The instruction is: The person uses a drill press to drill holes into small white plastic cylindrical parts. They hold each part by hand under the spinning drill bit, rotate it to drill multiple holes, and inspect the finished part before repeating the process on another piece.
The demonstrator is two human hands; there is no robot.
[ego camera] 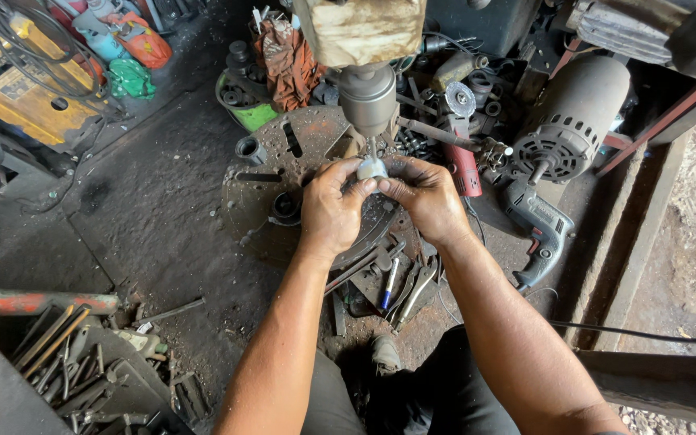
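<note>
Carefully, both hands, left hand [330, 211] and right hand [427, 197], are pinching a small metal piece [371, 167] under the drill bit [373, 147], above the round table [259, 189]; fingers should be staying low, steadying it squarely.

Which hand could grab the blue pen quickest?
Probably the right hand. The blue pen lies just under that wrist, while the left hand sits farther over. Both hands are busy pinching the small metal piece under the drill.

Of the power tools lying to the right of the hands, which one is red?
The angle grinder, just beyond the right hand, has a red body and a disc at its top. The drill farther right is dark grey-green, pistol-shaped.
</note>
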